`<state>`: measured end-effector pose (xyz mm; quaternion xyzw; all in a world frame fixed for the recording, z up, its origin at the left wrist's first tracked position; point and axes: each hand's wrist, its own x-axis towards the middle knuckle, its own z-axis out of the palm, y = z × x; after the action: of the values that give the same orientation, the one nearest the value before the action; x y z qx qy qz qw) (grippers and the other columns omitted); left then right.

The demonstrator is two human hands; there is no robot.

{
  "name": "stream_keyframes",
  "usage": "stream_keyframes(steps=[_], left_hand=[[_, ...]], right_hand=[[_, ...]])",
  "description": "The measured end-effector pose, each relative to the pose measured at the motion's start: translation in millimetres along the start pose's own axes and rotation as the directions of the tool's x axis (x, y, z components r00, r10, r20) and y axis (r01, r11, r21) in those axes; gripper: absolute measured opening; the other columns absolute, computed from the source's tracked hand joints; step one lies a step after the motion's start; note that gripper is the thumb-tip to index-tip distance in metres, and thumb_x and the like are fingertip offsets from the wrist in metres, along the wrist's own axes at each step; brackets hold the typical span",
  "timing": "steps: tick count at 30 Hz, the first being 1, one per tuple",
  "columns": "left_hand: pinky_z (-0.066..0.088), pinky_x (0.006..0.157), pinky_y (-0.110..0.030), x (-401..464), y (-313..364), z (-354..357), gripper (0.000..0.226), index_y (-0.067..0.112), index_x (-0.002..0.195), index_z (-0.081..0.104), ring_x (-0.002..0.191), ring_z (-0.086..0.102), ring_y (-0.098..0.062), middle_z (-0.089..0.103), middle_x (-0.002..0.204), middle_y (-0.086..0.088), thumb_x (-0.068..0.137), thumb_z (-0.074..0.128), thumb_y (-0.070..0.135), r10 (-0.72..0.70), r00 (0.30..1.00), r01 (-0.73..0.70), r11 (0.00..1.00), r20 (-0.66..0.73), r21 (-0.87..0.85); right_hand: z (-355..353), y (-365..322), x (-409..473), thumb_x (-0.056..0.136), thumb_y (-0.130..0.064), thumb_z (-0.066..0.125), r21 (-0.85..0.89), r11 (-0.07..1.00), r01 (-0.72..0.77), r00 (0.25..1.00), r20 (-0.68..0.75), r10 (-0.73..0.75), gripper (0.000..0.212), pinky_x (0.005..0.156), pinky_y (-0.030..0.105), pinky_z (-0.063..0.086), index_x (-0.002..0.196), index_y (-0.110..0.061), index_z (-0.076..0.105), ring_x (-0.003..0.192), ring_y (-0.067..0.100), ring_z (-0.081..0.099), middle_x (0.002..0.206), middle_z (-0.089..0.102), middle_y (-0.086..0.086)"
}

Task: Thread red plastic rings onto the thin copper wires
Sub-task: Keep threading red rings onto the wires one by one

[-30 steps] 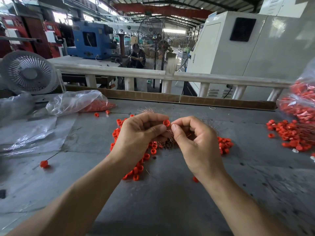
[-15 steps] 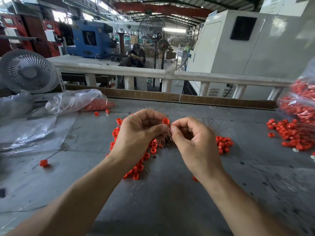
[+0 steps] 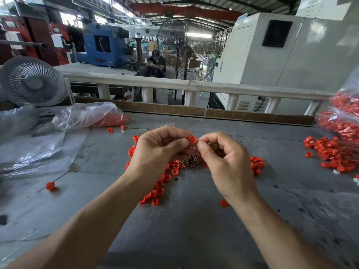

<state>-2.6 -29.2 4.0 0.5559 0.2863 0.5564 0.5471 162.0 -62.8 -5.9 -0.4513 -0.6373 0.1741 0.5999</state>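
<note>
My left hand (image 3: 159, 150) pinches one red plastic ring (image 3: 192, 140) between thumb and forefinger, above the grey table (image 3: 194, 239). Right beside the ring, my right hand (image 3: 225, 160) has thumb and forefinger pinched together; the thin wire they hold is too fine to make out. A tuft of copper wires (image 3: 191, 159) lies on the table under both hands, partly hidden by them. Loose red rings (image 3: 161, 183) are scattered below my left hand, and several more (image 3: 256, 165) lie right of my right hand.
A ring on a wire (image 3: 50, 185) lies at the left. Clear plastic bags (image 3: 85, 115) and sheets cover the far left. A heap of rings (image 3: 330, 154) and a full bag (image 3: 342, 117) sit at the right edge. A white fan (image 3: 32, 81) stands back left, a railing (image 3: 194, 86) behind the table.
Both hands have stayed together over the wire tuft. The ring in my left hand has turned slightly and sits closer against my right fingertips.
</note>
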Motion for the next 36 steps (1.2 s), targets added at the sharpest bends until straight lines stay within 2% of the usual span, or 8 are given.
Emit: stream_keyframes(steps=[3, 9, 14, 16, 19, 23, 30, 36], left_hand=[[0.062, 0.07, -0.028, 0.1, 0.6, -0.7, 0.022, 0.002, 0.101, 0.072, 0.078, 0.076, -0.019, 0.077, 0.087, -0.012, 0.079, 0.071, 0.008, -0.031, 0.999, 0.032, 0.999, 0.015, -0.022], [0.063, 0.073, -0.029, 1.0, 0.5, -3.6, 0.03, 0.008, 0.107, 0.075, 0.081, 0.076, -0.02, 0.078, 0.092, -0.011, 0.077, 0.072, 0.01, -0.072, 0.996, 0.074, 0.997, 0.048, -0.037], [0.063, 0.075, -0.03, 0.4, 0.9, -2.8, 0.029, 0.008, 0.105, 0.077, 0.082, 0.076, -0.02, 0.078, 0.092, -0.013, 0.077, 0.071, 0.011, -0.096, 0.994, 0.097, 0.995, 0.047, -0.016], [0.063, 0.074, -0.03, 0.1, 1.6, -2.0, 0.027, 0.007, 0.103, 0.077, 0.079, 0.075, -0.02, 0.078, 0.089, -0.013, 0.076, 0.071, 0.01, -0.1, 0.994, 0.102, 0.994, 0.046, -0.049], [0.063, 0.072, -0.03, 0.0, 3.0, -1.3, 0.026, 0.004, 0.102, 0.074, 0.078, 0.075, -0.02, 0.077, 0.088, -0.013, 0.076, 0.071, 0.009, -0.102, 0.994, 0.106, 0.99, 0.048, -0.096], [0.064, 0.072, -0.031, 0.6, 3.1, -1.1, 0.026, 0.003, 0.104, 0.073, 0.076, 0.075, -0.02, 0.078, 0.09, -0.014, 0.078, 0.07, 0.007, -0.098, 0.995, 0.101, 0.99, 0.036, -0.095], [0.062, 0.072, -0.028, 1.2, 1.9, -1.8, 0.027, 0.007, 0.105, 0.078, 0.08, 0.076, -0.02, 0.078, 0.095, -0.017, 0.08, 0.071, 0.011, -0.091, 0.995, 0.093, 0.993, 0.033, -0.073], [0.061, 0.076, -0.03, 0.7, 1.0, -3.2, 0.023, 0.012, 0.103, 0.081, 0.086, 0.076, -0.024, 0.077, 0.1, -0.019, 0.082, 0.073, 0.017, -0.082, 0.995, 0.086, 0.994, 0.052, -0.072]], right_hand=[[-2.3, 0.0, 0.4, 0.097, -0.013, 0.069, -0.01, 1.0, 0.012, 1.0, 0.019, -0.012, 0.015, 0.067, 0.016, 0.047, 0.088, -0.025, 0.072, 0.073, 0.008, 0.063, 0.076, 0.068, -0.008], [-4.6, 0.5, 2.4, 0.096, -0.015, 0.068, -0.005, 1.0, 0.021, 0.999, 0.045, -0.021, 0.012, 0.071, 0.013, 0.045, 0.09, -0.024, 0.074, 0.077, 0.008, 0.064, 0.078, 0.069, -0.013], [-5.0, 1.8, 2.7, 0.095, -0.019, 0.063, -0.001, 1.0, 0.011, 0.999, 0.053, -0.011, 0.013, 0.069, 0.012, 0.044, 0.09, -0.028, 0.072, 0.074, 0.004, 0.062, 0.075, 0.066, -0.018], [-4.5, 3.0, 2.5, 0.095, -0.023, 0.058, 0.009, 1.0, -0.016, 0.998, 0.058, 0.016, 0.016, 0.065, 0.017, 0.044, 0.092, -0.031, 0.071, 0.069, 0.004, 0.057, 0.071, 0.062, -0.015], [-4.4, 3.9, 2.6, 0.096, -0.023, 0.053, 0.016, 0.999, -0.029, 0.997, 0.076, 0.028, 0.022, 0.063, 0.031, 0.047, 0.098, -0.032, 0.073, 0.067, 0.008, 0.055, 0.072, 0.062, -0.006], [-4.3, 1.9, 2.3, 0.095, -0.02, 0.059, 0.014, 1.0, 0.012, 0.999, 0.049, -0.013, 0.018, 0.066, 0.017, 0.047, 0.098, -0.03, 0.073, 0.071, 0.006, 0.061, 0.074, 0.064, -0.011], [-4.4, 1.1, 1.2, 0.098, -0.006, 0.066, -0.029, 0.998, 0.059, 0.998, 0.018, -0.058, 0.019, 0.061, 0.013, 0.045, 0.096, -0.023, 0.075, 0.064, 0.003, 0.06, 0.073, 0.067, -0.012], [-5.3, 0.2, 1.9, 0.097, -0.004, 0.066, -0.047, 0.997, 0.063, 0.998, 0.011, -0.063, 0.018, 0.064, 0.012, 0.047, 0.096, -0.019, 0.076, 0.071, 0.009, 0.065, 0.078, 0.07, -0.009]])
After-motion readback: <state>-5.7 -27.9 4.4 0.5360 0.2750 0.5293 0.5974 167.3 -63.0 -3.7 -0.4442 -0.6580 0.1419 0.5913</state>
